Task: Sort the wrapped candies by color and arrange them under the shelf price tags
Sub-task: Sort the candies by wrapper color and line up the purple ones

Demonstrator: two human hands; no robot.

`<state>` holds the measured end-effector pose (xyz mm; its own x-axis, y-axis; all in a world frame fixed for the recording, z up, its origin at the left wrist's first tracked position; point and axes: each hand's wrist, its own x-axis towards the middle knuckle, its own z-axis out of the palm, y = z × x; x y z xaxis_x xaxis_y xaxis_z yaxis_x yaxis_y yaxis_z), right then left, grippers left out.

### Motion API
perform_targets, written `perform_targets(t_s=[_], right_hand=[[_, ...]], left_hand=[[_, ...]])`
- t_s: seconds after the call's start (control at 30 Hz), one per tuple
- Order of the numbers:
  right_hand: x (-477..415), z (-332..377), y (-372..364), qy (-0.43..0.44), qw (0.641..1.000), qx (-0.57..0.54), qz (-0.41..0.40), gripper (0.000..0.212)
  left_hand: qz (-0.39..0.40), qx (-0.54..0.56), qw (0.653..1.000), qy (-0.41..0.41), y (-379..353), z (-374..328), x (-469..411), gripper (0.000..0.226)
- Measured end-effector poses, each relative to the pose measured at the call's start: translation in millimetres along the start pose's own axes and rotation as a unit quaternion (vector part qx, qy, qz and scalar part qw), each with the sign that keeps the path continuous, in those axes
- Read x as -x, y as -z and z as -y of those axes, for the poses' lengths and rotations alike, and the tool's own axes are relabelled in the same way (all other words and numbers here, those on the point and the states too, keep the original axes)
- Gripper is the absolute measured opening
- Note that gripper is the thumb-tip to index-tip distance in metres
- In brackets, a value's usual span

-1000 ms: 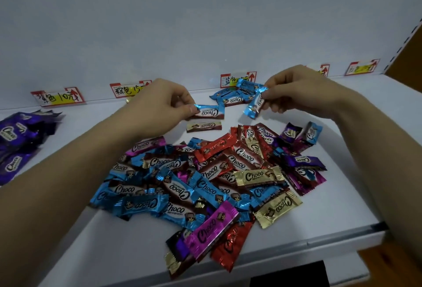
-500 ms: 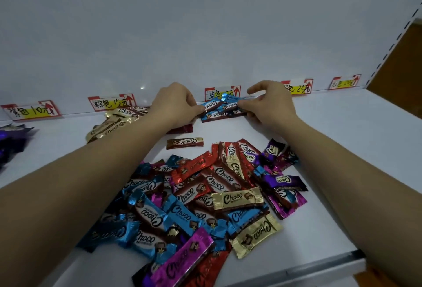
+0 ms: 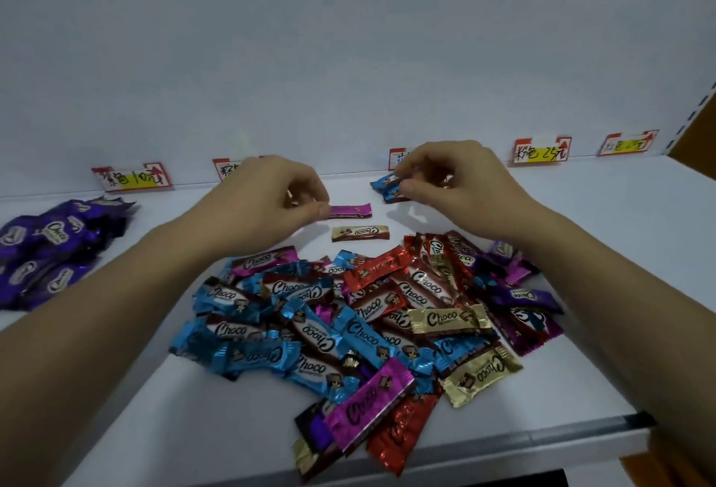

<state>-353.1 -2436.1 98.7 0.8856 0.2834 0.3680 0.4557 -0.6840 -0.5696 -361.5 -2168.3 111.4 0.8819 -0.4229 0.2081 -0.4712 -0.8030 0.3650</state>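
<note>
Up at 12 o'clock past the mixed candy pile (image 3: 368, 312), the right hand (image 3: 457, 184) was pinching the blue candies (image 3: 385, 185), squaring them up under the blue price tag (image 3: 397, 159) it half hid. At 11 o'clock the left hand (image 3: 271, 200) pinched one end of a pink candy (image 3: 350, 210), I'd guess headed for the pink price tag (image 3: 540, 151) at 2. At 9 o'clock the purple candies (image 3: 50, 250) already sat sorted.

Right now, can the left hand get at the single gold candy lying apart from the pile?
Probably yes: the gold candy lies alone and uncovered just beside the left hand, with nothing between them, though its grip seems to pinch the magenta candy.
</note>
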Motion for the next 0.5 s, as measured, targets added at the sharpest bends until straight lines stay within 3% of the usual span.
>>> perform_targets(t_s=[0.07, 0.2, 0.37, 0.5], right_hand=[[-0.7, 23.2, -5.6, 0.053, 0.995, 0.032, 0.083, 0.016], [-9.8, 58.5, -19.6, 0.094, 0.960, 0.131, 0.231, 0.024], [-4.8, 73.4, -37.9, 0.089, 0.951, 0.096, 0.281, 0.021], [5.6, 73.0, -50.1, 0.135, 0.946, 0.129, 0.264, 0.032]], left_hand=[[0.027, -0.011, 0.999, -0.016, 6.5, 6.8, 15.1, 0.004], [0.112, 0.000, 0.992, -0.059, 13.9, 16.7, 35.3, 0.019], [0.148, -0.021, 0.986, -0.070, 16.3, 31.8, 46.6, 0.016], [0.141, -0.052, 0.987, -0.051, 16.7, 38.8, 44.9, 0.024]])
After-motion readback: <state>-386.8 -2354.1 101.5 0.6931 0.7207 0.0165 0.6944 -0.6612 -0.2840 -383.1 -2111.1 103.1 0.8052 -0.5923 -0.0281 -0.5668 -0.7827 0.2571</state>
